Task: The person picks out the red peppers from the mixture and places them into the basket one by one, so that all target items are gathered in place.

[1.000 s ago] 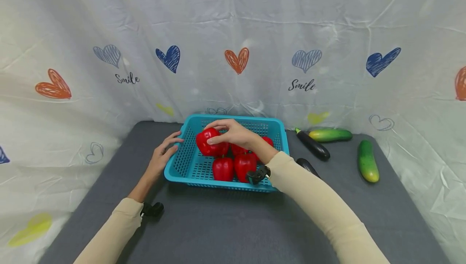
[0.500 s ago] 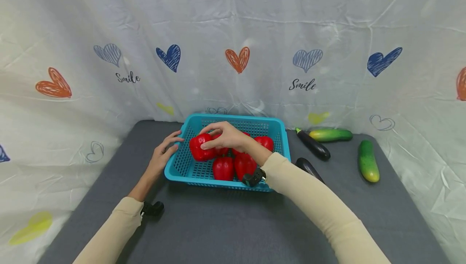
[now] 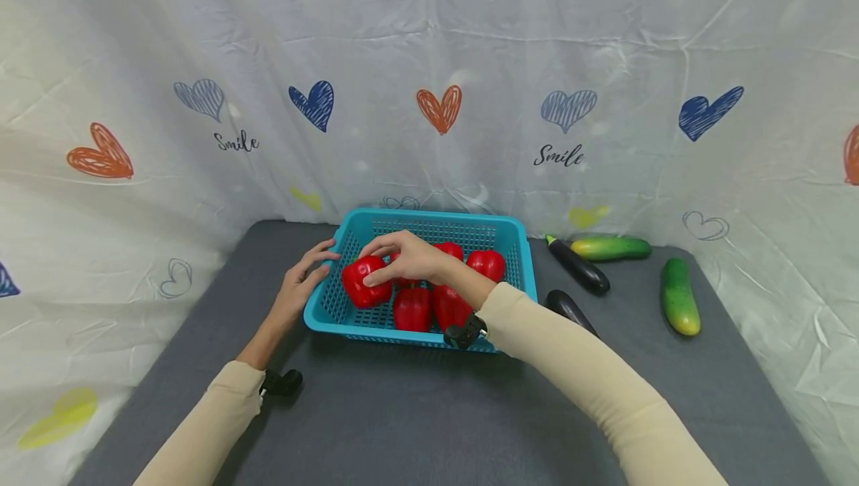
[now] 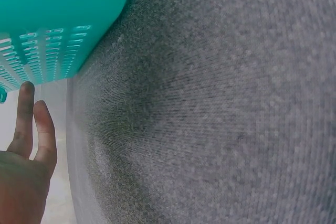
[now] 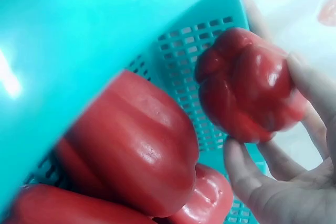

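Observation:
A red bell pepper (image 3: 362, 284) is held in my right hand (image 3: 409, 259), thumb on its near side and fingers over the far side, inside the left part of a blue plastic basket (image 3: 356, 333). In the right wrist view the same bell pepper (image 5: 249, 85) sits between thumb and fingertips, close to the basket's perforated wall (image 5: 184, 61). Several other red bell peppers (image 3: 412, 310) lie to the right of it in the basket, partly hidden by my right hand and forearm. At the basket's left rim rests my left hand (image 3: 302, 277), fingers extended; the left wrist view shows two fingers (image 4: 25, 114) near its side.
Right of the basket lie two eggplants, one farther back (image 3: 580, 266) and one (image 3: 567, 307) partly behind my right sleeve. Beyond them are a yellow-green cucumber (image 3: 611, 248) and a darker green cucumber (image 3: 681, 296). A patterned white curtain (image 3: 429, 16) hangs behind the grey table (image 3: 403, 426).
My right hand has carried the bell pepper left and lower, toward the basket's left side, uncovering more of the peppers behind. The left hand has stayed at the rim.

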### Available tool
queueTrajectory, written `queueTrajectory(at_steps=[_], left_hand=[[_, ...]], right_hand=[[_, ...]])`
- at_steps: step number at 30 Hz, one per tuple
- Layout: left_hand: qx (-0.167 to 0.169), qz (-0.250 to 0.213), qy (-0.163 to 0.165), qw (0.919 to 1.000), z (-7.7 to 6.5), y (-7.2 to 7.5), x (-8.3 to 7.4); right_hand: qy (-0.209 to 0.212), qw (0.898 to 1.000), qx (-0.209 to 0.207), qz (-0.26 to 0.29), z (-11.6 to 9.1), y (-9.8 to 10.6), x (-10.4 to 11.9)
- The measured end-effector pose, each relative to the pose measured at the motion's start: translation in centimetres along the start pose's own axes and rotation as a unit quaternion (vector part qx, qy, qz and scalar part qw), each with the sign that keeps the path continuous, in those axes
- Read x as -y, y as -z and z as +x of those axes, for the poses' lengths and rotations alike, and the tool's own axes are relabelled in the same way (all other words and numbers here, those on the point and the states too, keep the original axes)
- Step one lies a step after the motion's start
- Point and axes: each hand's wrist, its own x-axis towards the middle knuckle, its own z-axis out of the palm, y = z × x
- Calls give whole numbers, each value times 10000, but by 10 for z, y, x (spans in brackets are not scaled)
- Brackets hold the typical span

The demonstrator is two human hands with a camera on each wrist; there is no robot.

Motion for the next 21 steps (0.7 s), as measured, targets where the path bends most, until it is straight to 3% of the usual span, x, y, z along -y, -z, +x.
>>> queueTrajectory(at_steps=[10,21], left_hand=[[6,63,-4,10000,-1,1,0],[32,75,45,10000,-1,1,2]], right_hand=[[-304,9991,77,286,1,-3,2],[-372,9988,8,307,0,-4,4]])
